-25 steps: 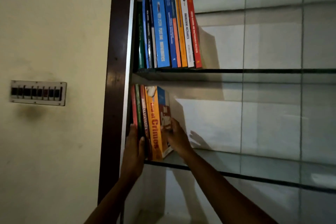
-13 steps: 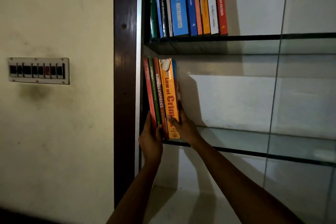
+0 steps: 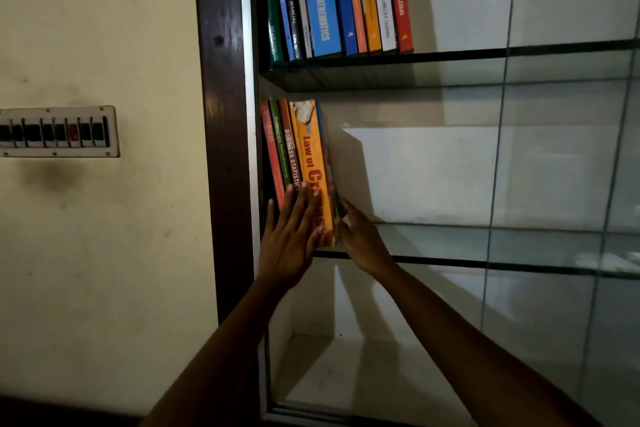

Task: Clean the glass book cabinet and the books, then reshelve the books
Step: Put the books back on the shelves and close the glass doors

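Pressing the books (image 3: 311,156), the left hand (image 3: 289,236) lay flat; the right hand (image 3: 362,241), fingers straight, braced their side. They looked stiff and weighty, best squeezed from both ends.

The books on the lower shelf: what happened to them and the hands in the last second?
The outermost book, earlier tilted rightward, now stands flush against the orange book. The left hand released the spines' lower ends and lies flat on them; the right hand presses the outermost book's cover. The upper books stayed put.
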